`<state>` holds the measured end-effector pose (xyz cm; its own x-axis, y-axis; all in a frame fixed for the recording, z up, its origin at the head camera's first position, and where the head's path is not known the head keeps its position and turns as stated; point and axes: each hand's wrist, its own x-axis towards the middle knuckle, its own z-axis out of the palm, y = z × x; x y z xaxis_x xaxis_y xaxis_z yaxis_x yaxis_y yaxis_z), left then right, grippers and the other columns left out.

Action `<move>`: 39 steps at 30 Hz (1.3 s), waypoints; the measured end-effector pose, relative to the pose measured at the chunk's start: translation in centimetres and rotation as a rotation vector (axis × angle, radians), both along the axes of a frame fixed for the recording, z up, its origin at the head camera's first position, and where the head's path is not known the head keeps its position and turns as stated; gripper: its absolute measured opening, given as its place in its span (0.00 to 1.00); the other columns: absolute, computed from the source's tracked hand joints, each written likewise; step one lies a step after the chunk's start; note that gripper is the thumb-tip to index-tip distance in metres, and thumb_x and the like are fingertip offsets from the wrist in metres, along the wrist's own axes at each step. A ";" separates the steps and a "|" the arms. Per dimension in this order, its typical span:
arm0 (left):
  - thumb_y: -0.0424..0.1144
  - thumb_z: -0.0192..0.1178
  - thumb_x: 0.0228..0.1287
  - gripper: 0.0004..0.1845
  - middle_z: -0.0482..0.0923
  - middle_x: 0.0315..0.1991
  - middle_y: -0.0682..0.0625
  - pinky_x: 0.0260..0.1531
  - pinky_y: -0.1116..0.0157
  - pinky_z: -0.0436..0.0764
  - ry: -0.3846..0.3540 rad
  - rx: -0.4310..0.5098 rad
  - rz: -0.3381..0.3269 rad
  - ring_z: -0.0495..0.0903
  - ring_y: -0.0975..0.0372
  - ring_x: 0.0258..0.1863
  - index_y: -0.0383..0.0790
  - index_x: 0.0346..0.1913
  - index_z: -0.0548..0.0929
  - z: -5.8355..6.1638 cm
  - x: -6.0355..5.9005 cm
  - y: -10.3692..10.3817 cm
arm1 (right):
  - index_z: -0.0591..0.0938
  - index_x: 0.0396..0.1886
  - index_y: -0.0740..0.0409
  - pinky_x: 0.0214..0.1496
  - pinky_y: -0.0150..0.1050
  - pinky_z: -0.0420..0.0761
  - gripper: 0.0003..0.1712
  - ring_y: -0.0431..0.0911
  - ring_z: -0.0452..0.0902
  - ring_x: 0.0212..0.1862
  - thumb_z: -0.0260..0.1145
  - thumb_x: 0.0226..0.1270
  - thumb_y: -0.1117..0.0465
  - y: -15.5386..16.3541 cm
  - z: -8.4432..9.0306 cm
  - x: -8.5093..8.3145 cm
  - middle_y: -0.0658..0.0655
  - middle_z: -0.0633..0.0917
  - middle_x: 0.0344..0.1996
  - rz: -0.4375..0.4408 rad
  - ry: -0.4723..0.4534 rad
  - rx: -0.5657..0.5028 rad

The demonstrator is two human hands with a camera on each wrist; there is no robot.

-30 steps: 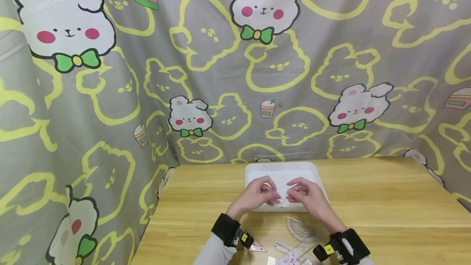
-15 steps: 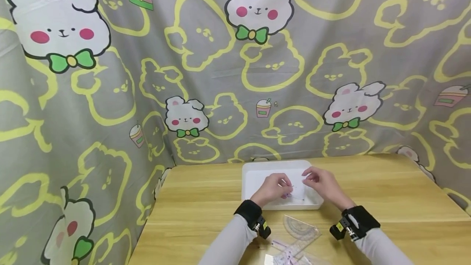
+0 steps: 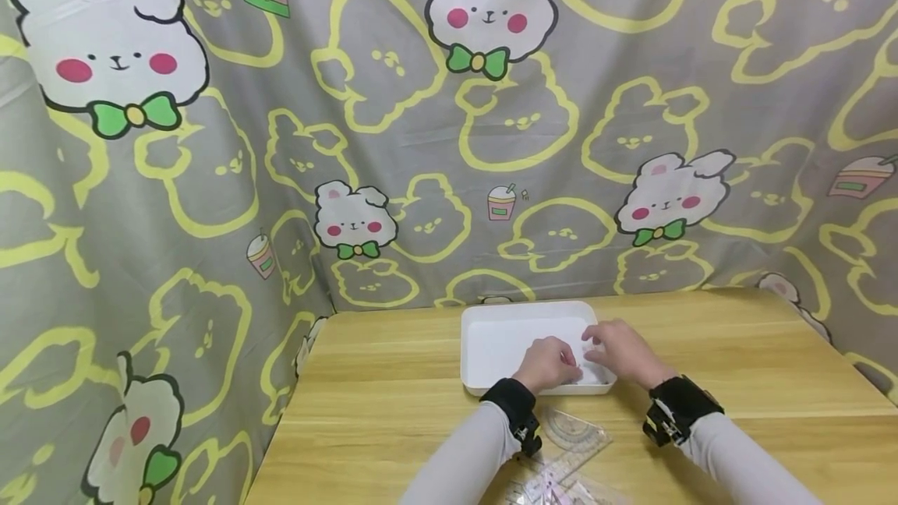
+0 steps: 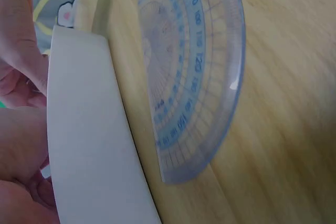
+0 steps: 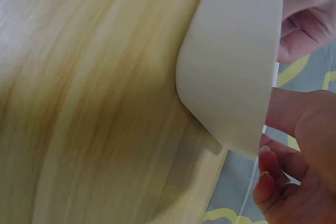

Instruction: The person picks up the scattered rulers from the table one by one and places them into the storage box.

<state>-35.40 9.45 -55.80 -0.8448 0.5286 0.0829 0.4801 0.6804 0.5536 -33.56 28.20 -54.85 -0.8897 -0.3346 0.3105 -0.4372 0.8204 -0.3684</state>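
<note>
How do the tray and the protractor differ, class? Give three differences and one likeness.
The tray is plain white and opaque; the protractor is see-through with blue markings. The tray is roughly rectangular; the protractor is a half-circle. The tray is larger, the protractor smaller. Both are on the wooden table.

L sleeve (image 3: 459,450) & R sleeve (image 3: 744,454): lt. grey. L strap (image 3: 510,397) & R strap (image 3: 687,402): blk., each w/ sm. dk. cam. unit (image 3: 659,422).

A protractor (image 4: 194,72) is showing glossy clear plastic, a tray (image 3: 501,345) is looking smooth, and matt cloth (image 3: 421,139) is hanging along the far edge of the wood-grained bench (image 3: 379,411).
</note>
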 end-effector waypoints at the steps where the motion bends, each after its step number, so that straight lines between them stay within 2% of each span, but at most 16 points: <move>1: 0.39 0.77 0.58 0.08 0.76 0.17 0.62 0.24 0.77 0.68 0.004 -0.008 0.000 0.70 0.70 0.20 0.42 0.26 0.89 0.2 -0.1 0.0 | 0.87 0.41 0.64 0.41 0.52 0.81 0.15 0.52 0.80 0.35 0.80 0.55 0.66 -0.1 0.1 -0.1 0.58 0.87 0.31 0.007 0.031 0.013; 7: 0.43 0.79 0.56 0.08 0.84 0.24 0.61 0.28 0.76 0.72 -0.020 -0.031 0.029 0.75 0.71 0.24 0.43 0.31 0.92 0.6 -1.0 -0.4 | 0.87 0.48 0.68 0.44 0.56 0.83 0.23 0.58 0.81 0.39 0.83 0.51 0.68 -0.5 0.1 -0.5 0.63 0.85 0.36 -0.002 0.180 0.039; 10: 0.44 0.78 0.58 0.10 0.87 0.29 0.59 0.31 0.77 0.74 -0.022 -0.011 0.024 0.79 0.72 0.28 0.43 0.38 0.92 0.4 -1.1 -1.0 | 0.87 0.50 0.68 0.43 0.54 0.83 0.24 0.56 0.80 0.39 0.83 0.53 0.67 -1.0 0.3 -0.1 0.62 0.84 0.36 -0.025 0.179 0.004; 12: 0.43 0.77 0.60 0.12 0.89 0.33 0.57 0.33 0.77 0.76 -0.001 0.030 0.001 0.82 0.73 0.31 0.42 0.43 0.91 0.2 -0.7 -1.7 | 0.86 0.52 0.67 0.40 0.52 0.83 0.24 0.54 0.81 0.38 0.82 0.55 0.65 -1.5 0.6 0.7 0.62 0.84 0.38 -0.044 0.136 -0.040; 15: 0.42 0.75 0.63 0.14 0.89 0.39 0.54 0.39 0.77 0.78 0.042 0.089 -0.017 0.83 0.71 0.37 0.41 0.48 0.89 -0.1 0.9 -3.5 | 0.86 0.52 0.67 0.37 0.49 0.83 0.23 0.52 0.82 0.36 0.80 0.59 0.62 -2.4 1.1 2.4 0.62 0.86 0.39 -0.105 0.047 -0.096; 17: 0.41 0.74 0.64 0.14 0.89 0.42 0.54 0.43 0.75 0.79 0.055 0.124 -0.017 0.84 0.70 0.40 0.41 0.50 0.88 -0.2 2.6 -4.8 | 0.86 0.48 0.65 0.34 0.47 0.83 0.21 0.50 0.83 0.34 0.80 0.60 0.59 -3.2 1.5 3.9 0.60 0.87 0.36 -0.154 -0.018 -0.121; 20: 0.43 0.75 0.63 0.15 0.88 0.44 0.56 0.46 0.72 0.79 0.105 0.102 -0.006 0.82 0.69 0.44 0.43 0.50 0.88 -0.4 5.5 -6.7 | 0.86 0.40 0.60 0.33 0.44 0.82 0.17 0.44 0.82 0.31 0.80 0.59 0.55 -4.4 2.2 6.0 0.53 0.87 0.30 -0.186 -0.094 -0.132; 23: 0.47 0.77 0.60 0.17 0.85 0.48 0.55 0.51 0.67 0.79 0.258 0.036 -0.004 0.81 0.64 0.51 0.45 0.50 0.88 -0.6 7.9 -7.9 | 0.85 0.36 0.56 0.32 0.39 0.80 0.16 0.40 0.80 0.29 0.81 0.58 0.54 -5.5 2.5 7.5 0.47 0.85 0.27 -0.136 -0.143 -0.141; 25: 0.48 0.78 0.59 0.19 0.82 0.51 0.54 0.54 0.64 0.77 0.385 -0.002 0.000 0.78 0.61 0.55 0.47 0.50 0.87 -0.6 8.8 -8.4 | 0.85 0.36 0.55 0.32 0.37 0.79 0.15 0.39 0.80 0.30 0.81 0.57 0.54 -6.0 2.6 8.2 0.46 0.85 0.29 -0.084 -0.171 -0.144; 27: 0.47 0.78 0.59 0.20 0.80 0.52 0.54 0.55 0.65 0.77 0.455 0.002 -0.014 0.77 0.61 0.56 0.47 0.52 0.86 -0.3 9.3 -8.9 | 0.85 0.36 0.55 0.33 0.36 0.79 0.15 0.39 0.80 0.31 0.81 0.57 0.54 -6.2 2.6 8.5 0.46 0.86 0.31 -0.041 -0.200 -0.144; 28: 0.46 0.77 0.60 0.19 0.80 0.52 0.54 0.55 0.66 0.77 0.456 0.012 -0.029 0.77 0.63 0.55 0.47 0.53 0.86 0.0 9.3 -9.1 | 0.85 0.37 0.55 0.33 0.36 0.79 0.15 0.40 0.81 0.32 0.81 0.57 0.54 -6.3 2.6 8.6 0.47 0.86 0.32 -0.020 -0.209 -0.140; 30: 0.45 0.76 0.62 0.18 0.81 0.49 0.57 0.50 0.72 0.76 0.413 0.017 -0.065 0.78 0.68 0.51 0.48 0.53 0.86 0.6 9.4 -9.8 | 0.86 0.39 0.56 0.35 0.38 0.80 0.15 0.42 0.81 0.35 0.81 0.57 0.54 -6.3 2.6 8.6 0.47 0.86 0.35 0.016 -0.236 -0.134; 32: 0.47 0.76 0.62 0.20 0.82 0.47 0.60 0.47 0.75 0.76 0.318 -0.010 -0.103 0.77 0.71 0.48 0.49 0.55 0.87 1.0 9.3 -10.7 | 0.86 0.40 0.56 0.38 0.40 0.81 0.16 0.44 0.82 0.37 0.81 0.57 0.54 -6.3 2.4 8.7 0.48 0.87 0.36 0.047 -0.251 -0.119; 34: 0.50 0.76 0.62 0.22 0.83 0.50 0.62 0.48 0.74 0.78 0.222 -0.073 -0.128 0.78 0.72 0.49 0.51 0.58 0.86 1.3 9.3 -11.5 | 0.86 0.42 0.57 0.39 0.42 0.81 0.19 0.45 0.81 0.38 0.82 0.56 0.54 -6.3 2.2 8.7 0.47 0.86 0.36 0.060 -0.260 -0.093; 37: 0.56 0.78 0.57 0.30 0.81 0.57 0.61 0.53 0.70 0.79 0.140 -0.191 -0.154 0.78 0.69 0.55 0.53 0.63 0.84 1.2 9.3 -12.4 | 0.86 0.41 0.58 0.40 0.45 0.80 0.21 0.44 0.78 0.37 0.84 0.52 0.53 -6.8 1.8 8.8 0.46 0.85 0.35 0.000 -0.266 -0.059; 39: 0.57 0.80 0.54 0.34 0.80 0.61 0.59 0.56 0.68 0.79 0.126 -0.248 -0.160 0.78 0.67 0.59 0.53 0.63 0.84 1.1 9.2 -12.8 | 0.83 0.36 0.57 0.37 0.45 0.77 0.21 0.43 0.74 0.34 0.85 0.48 0.54 -7.5 1.6 8.8 0.46 0.81 0.30 -0.067 -0.272 -0.035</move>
